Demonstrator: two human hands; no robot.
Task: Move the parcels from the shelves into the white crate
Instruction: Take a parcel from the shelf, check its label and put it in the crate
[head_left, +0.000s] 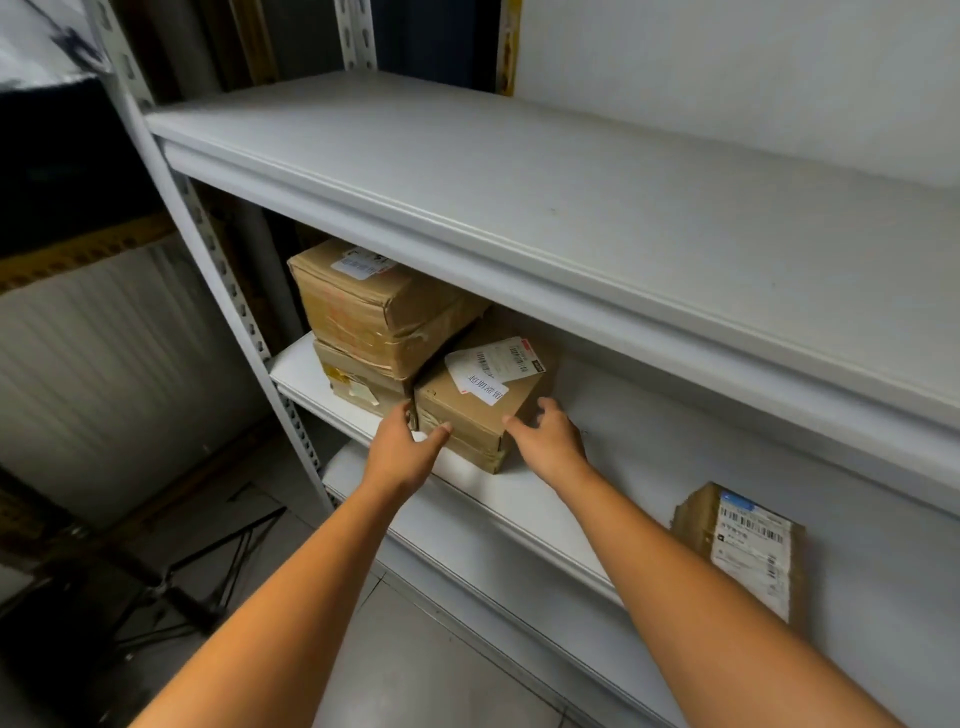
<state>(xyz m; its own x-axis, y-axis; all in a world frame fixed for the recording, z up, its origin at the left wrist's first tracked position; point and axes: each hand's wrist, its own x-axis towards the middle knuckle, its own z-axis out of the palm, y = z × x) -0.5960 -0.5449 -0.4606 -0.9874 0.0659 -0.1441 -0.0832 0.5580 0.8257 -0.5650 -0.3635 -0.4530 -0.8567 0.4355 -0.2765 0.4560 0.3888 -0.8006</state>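
A brown cardboard parcel (519, 402) with white barcode labels sits at the front of the middle shelf (550, 512). My left hand (410, 449) grips its front left corner, thumb on the front face and fingers tucked into the gap beside it. My right hand (553, 436) is spread at its right side, thumb tip touching the front right edge. Two more parcels are stacked just left of it, a larger one (384, 312) on a smaller one (358, 382). Another labelled parcel (743, 545) lies on the lower shelf. The white crate is not in view.
The top shelf board (519, 182) overhangs the parcels closely. A white perforated upright (244, 317) stands left of the stack. A black stand with splayed legs (197, 582) is on the tiled floor at the lower left.
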